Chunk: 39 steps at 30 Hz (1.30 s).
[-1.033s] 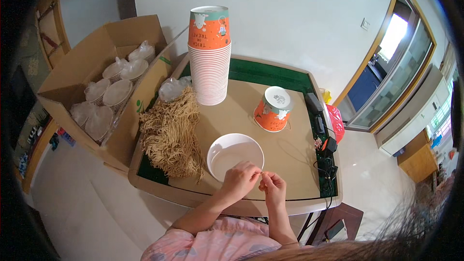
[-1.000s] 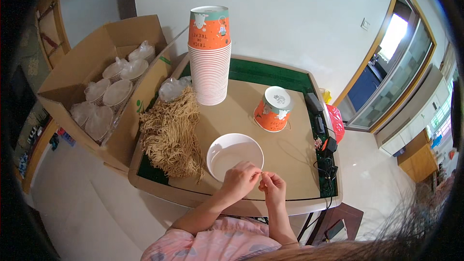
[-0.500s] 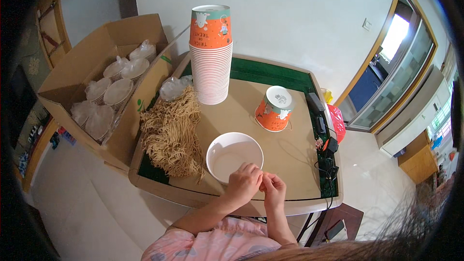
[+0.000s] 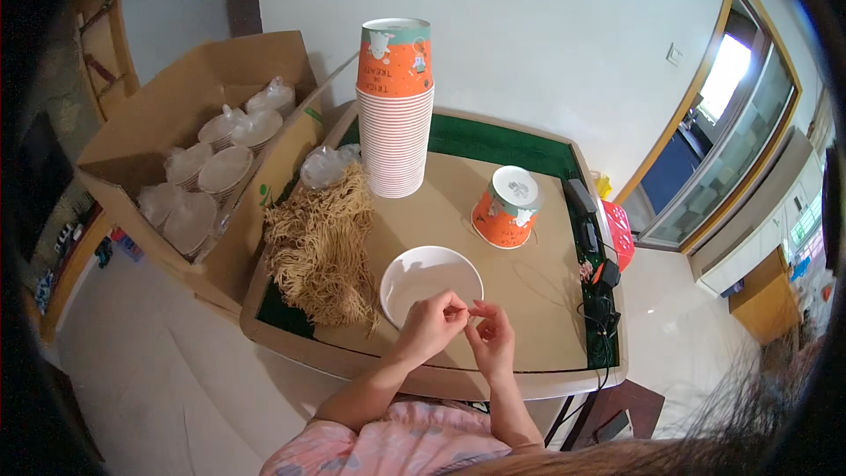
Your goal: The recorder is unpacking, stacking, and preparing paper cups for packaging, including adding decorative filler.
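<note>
Both my hands are over the near rim of a white-lined paper bucket (image 4: 414, 275) that stands open side up. My left hand (image 4: 430, 328) is closed, its thumb and fingers pinched together at the tips. Just right of it, my right hand (image 4: 493, 341) is curled, its thumb and index finger almost meeting the left fingertips. Whatever they pinch is too small to make out. Left of the bucket lies a heap of tan paper cords (image 4: 322, 251). An orange and green printed bucket (image 4: 505, 211) sits upside down to the far right, a cord handle at its rim.
A tall stack of upturned buckets (image 4: 396, 137) rises at the back of the table, beside a crumpled plastic bag (image 4: 326, 166). At left, a cardboard box (image 4: 167, 251) holds several wrapped bucket stacks. Black cables and adapters (image 4: 603, 304) run along the table's right edge.
My hands have drawn slightly apart at the fingertips, and the right fingers have lifted and opened a little. The whole view has shifted slightly. The buckets and cords stay in place.
</note>
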Each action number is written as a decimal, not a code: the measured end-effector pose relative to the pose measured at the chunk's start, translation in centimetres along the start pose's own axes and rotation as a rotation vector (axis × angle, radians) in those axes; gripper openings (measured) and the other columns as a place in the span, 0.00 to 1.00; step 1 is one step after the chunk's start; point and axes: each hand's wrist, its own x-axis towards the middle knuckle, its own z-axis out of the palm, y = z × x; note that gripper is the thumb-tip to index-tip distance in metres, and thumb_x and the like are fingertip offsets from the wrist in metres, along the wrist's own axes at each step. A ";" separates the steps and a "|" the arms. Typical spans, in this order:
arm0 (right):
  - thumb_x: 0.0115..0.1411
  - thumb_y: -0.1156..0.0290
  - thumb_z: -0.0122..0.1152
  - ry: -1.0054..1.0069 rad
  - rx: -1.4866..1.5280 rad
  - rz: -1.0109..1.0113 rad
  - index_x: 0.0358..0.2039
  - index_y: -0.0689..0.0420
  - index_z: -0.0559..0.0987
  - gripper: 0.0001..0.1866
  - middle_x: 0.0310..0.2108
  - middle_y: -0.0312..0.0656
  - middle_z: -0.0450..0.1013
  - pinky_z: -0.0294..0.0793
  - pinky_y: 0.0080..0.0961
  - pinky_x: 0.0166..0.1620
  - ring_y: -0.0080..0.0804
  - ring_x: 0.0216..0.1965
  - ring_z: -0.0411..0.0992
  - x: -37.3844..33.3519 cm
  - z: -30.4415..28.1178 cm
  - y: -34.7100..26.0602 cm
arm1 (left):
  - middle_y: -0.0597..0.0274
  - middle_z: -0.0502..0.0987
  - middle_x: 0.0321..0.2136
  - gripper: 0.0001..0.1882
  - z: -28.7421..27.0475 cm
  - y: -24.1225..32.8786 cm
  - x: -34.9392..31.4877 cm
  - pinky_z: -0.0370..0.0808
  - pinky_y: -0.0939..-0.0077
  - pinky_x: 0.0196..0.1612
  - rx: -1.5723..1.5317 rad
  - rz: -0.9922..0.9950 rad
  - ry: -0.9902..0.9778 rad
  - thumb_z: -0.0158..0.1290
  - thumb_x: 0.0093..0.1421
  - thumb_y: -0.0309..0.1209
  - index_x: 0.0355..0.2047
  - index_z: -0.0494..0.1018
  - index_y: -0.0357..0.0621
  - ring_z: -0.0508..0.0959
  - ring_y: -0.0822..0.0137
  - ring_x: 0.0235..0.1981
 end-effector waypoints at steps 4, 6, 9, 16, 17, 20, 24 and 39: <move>0.50 0.84 0.58 0.057 -0.012 -0.017 0.40 0.60 0.71 0.16 0.33 0.34 0.72 0.62 0.09 0.25 0.11 0.21 0.60 -0.1 0.2 0.6 | 0.56 0.76 0.21 0.04 -0.2 0.0 0.0 0.74 0.71 0.27 -0.037 0.000 0.001 0.53 0.50 0.25 0.25 0.70 0.39 0.79 0.62 0.24; 0.50 0.84 0.58 0.063 -0.025 -0.026 0.39 0.60 0.72 0.14 0.32 0.34 0.72 0.63 0.10 0.25 0.11 0.21 0.61 -0.2 0.3 0.6 | 0.56 0.76 0.22 0.04 -0.3 0.2 0.0 0.74 0.71 0.27 -0.074 -0.008 0.012 0.53 0.51 0.25 0.27 0.69 0.39 0.79 0.61 0.25; 0.52 0.81 0.60 0.091 -0.072 -0.058 0.35 0.63 0.74 0.09 0.25 0.36 0.73 0.67 0.13 0.26 0.14 0.20 0.65 -0.3 0.4 0.6 | 0.56 0.77 0.23 0.05 -0.4 -0.3 -0.1 0.74 0.72 0.26 -0.098 0.030 0.040 0.53 0.52 0.26 0.28 0.69 0.39 0.79 0.61 0.25; 0.52 0.79 0.60 0.162 -0.122 -0.032 0.30 0.63 0.77 0.04 0.24 0.38 0.74 0.69 0.16 0.28 0.18 0.23 0.70 -0.2 0.2 0.9 | 0.56 0.77 0.23 0.08 -1.6 1.4 0.0 0.74 0.70 0.28 0.045 0.010 0.015 0.54 0.53 0.29 0.33 0.70 0.39 0.79 0.61 0.26; 0.52 0.79 0.60 0.157 -0.139 -0.040 0.30 0.62 0.77 0.04 0.24 0.38 0.74 0.69 0.16 0.28 0.18 0.23 0.70 -0.2 0.2 1.0 | 0.55 0.77 0.24 0.08 -1.5 1.3 -0.1 0.73 0.69 0.28 0.034 0.033 -0.021 0.53 0.53 0.29 0.33 0.71 0.40 0.78 0.59 0.26; 0.52 0.79 0.60 0.158 -0.138 -0.043 0.30 0.62 0.77 0.04 0.23 0.38 0.74 0.69 0.16 0.28 0.18 0.23 0.70 -0.3 0.2 1.0 | 0.54 0.76 0.24 0.08 -1.1 0.5 -0.4 0.73 0.67 0.29 0.076 0.067 -0.070 0.53 0.53 0.29 0.33 0.72 0.41 0.78 0.57 0.27; 0.52 0.79 0.60 0.170 -0.132 -0.039 0.30 0.62 0.77 0.04 0.23 0.37 0.74 0.69 0.16 0.28 0.18 0.22 0.69 -0.2 0.2 0.6 | 0.52 0.76 0.25 0.07 -1.1 0.6 -0.5 0.73 0.65 0.29 0.197 0.070 -0.076 0.52 0.53 0.30 0.31 0.73 0.41 0.77 0.54 0.28; 0.50 0.80 0.61 0.156 -0.269 -0.122 0.28 0.60 0.77 0.04 0.22 0.39 0.72 0.68 0.18 0.26 0.22 0.21 0.68 -0.2 -0.4 0.1 | 0.51 0.77 0.24 0.07 -0.4 1.2 -0.4 0.73 0.67 0.30 0.304 0.046 -0.112 0.54 0.52 0.29 0.31 0.75 0.41 0.78 0.56 0.26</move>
